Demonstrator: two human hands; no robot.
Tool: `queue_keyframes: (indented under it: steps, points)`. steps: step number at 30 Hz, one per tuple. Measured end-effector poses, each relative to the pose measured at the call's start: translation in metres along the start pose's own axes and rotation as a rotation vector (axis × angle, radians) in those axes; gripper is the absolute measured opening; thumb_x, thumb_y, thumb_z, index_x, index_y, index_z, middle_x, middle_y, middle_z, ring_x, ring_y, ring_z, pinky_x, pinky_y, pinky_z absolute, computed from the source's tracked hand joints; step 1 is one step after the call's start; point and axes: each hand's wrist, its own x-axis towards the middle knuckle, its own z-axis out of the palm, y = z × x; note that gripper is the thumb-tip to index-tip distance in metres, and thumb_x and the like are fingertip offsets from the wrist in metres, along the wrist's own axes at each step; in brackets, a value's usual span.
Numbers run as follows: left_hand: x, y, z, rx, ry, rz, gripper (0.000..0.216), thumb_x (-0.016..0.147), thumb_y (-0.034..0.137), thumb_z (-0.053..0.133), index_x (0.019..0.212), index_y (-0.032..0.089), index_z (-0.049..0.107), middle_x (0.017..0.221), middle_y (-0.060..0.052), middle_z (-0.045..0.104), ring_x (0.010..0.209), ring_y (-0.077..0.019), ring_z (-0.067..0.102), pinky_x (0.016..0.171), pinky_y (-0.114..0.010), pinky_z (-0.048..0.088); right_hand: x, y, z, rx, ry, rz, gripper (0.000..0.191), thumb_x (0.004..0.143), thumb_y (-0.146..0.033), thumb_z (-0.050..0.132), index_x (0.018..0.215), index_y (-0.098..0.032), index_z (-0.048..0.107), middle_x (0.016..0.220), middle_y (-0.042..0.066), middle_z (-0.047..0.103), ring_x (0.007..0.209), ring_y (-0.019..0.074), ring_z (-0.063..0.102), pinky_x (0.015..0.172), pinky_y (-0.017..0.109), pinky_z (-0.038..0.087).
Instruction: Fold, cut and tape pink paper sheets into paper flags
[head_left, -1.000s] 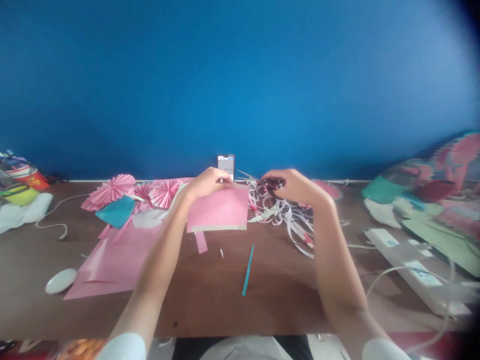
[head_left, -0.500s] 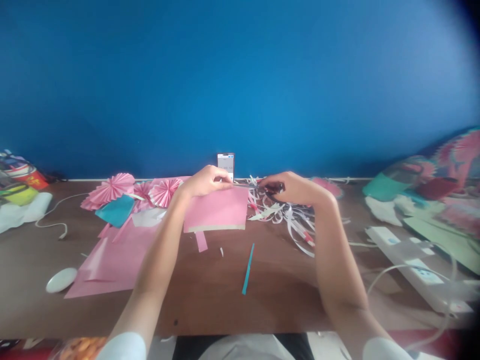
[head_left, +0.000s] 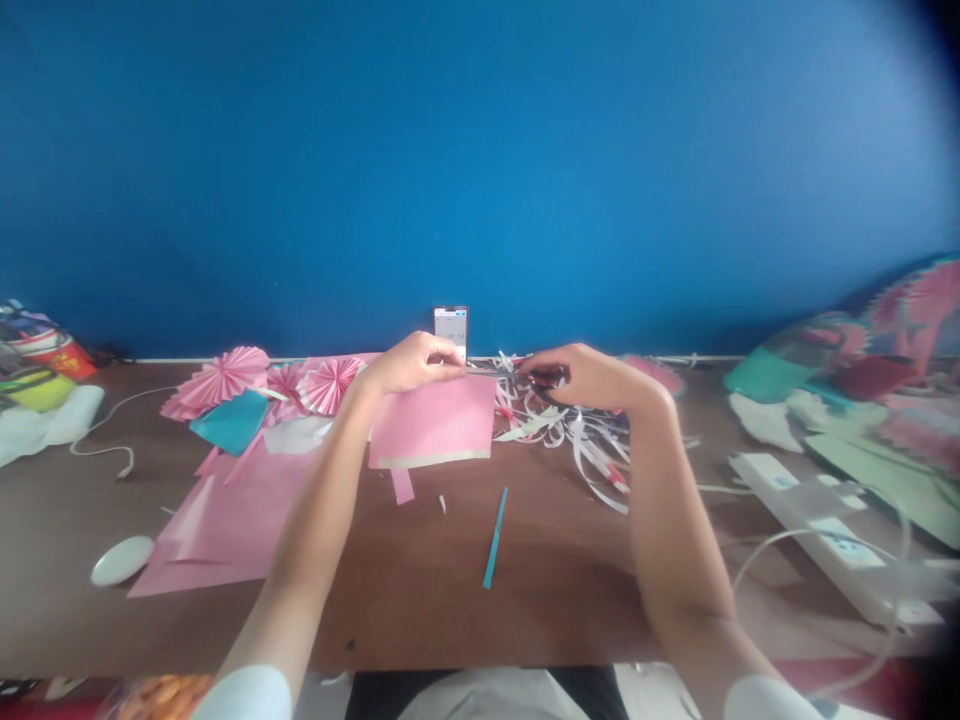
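Observation:
A sheet of pink paper (head_left: 435, 420) with a pale strip along its lower edge hangs from my left hand (head_left: 420, 362), whose fingers pinch its top edge. My right hand (head_left: 574, 375) is closed round the dark handles of a pair of scissors (head_left: 553, 380). Their blades point left and lie along the top edge of the sheet, close to my left fingertips. Behind and below my right hand is a tangle of white paper strips (head_left: 592, 460). A narrow blue strip (head_left: 496, 538) and a small pink strip (head_left: 403, 486) lie on the brown table (head_left: 420, 600).
A phone (head_left: 451, 330) stands upright against the blue wall. Pleated pink paper fans (head_left: 229, 375), a teal piece (head_left: 231, 422) and a large pink sheet (head_left: 232, 530) lie left, near a white mouse (head_left: 122, 561). A power strip (head_left: 832, 535) with cables lies right.
Both hands keep nearly the same place, with the scissors still at the top edge of the pink paper. The sheet's lower edge has shifted very slightly.

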Motion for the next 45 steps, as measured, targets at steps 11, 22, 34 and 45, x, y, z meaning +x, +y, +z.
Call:
queue_keyframes:
  steps: [11,22,34,45]
  points:
    - [0.0002,0.0032,0.001,-0.004,-0.024,0.0,0.026,0.083,0.043,0.065,0.087,0.019,0.073,0.088,-0.004,0.072,0.078,-0.0171,0.062,0.068,-0.026,0.042,0.0009,0.0026,0.0006,0.028,-0.002,0.019,0.045,0.069,-0.015,0.06,0.109,-0.026,0.076,0.09,0.001,0.075,0.069,0.0161,0.061,0.061,0.026,0.045]
    - [-0.0006,0.0025,-0.0011,-0.004,-0.036,-0.002,0.031,0.084,0.044,0.063,0.088,0.016,0.072,0.088,-0.005,0.072,0.079,-0.0159,0.062,0.071,-0.026,0.043,-0.0001,-0.0027,-0.0017,-0.01,-0.038,0.049,0.047,0.07,-0.019,0.06,0.114,-0.026,0.074,0.097,0.001,0.075,0.077,0.0166,0.063,0.068,0.025,0.047]
    - [-0.0005,0.0031,-0.0004,0.015,-0.027,0.0,0.028,0.084,0.042,0.063,0.088,0.016,0.072,0.087,-0.004,0.071,0.077,-0.0145,0.061,0.069,-0.025,0.043,-0.0005,-0.0021,-0.0027,0.003,-0.069,0.066,0.045,0.074,-0.022,0.062,0.117,-0.027,0.072,0.098,0.002,0.074,0.073,0.0161,0.062,0.067,0.027,0.046]
    - [-0.0011,0.0035,-0.0002,0.028,-0.028,0.01,0.026,0.085,0.041,0.062,0.086,0.016,0.072,0.086,-0.004,0.071,0.076,-0.014,0.06,0.068,-0.025,0.042,0.0,-0.0011,-0.0023,0.017,-0.076,0.052,0.044,0.073,-0.023,0.062,0.115,-0.026,0.073,0.097,0.002,0.074,0.071,0.0154,0.06,0.065,0.026,0.044]
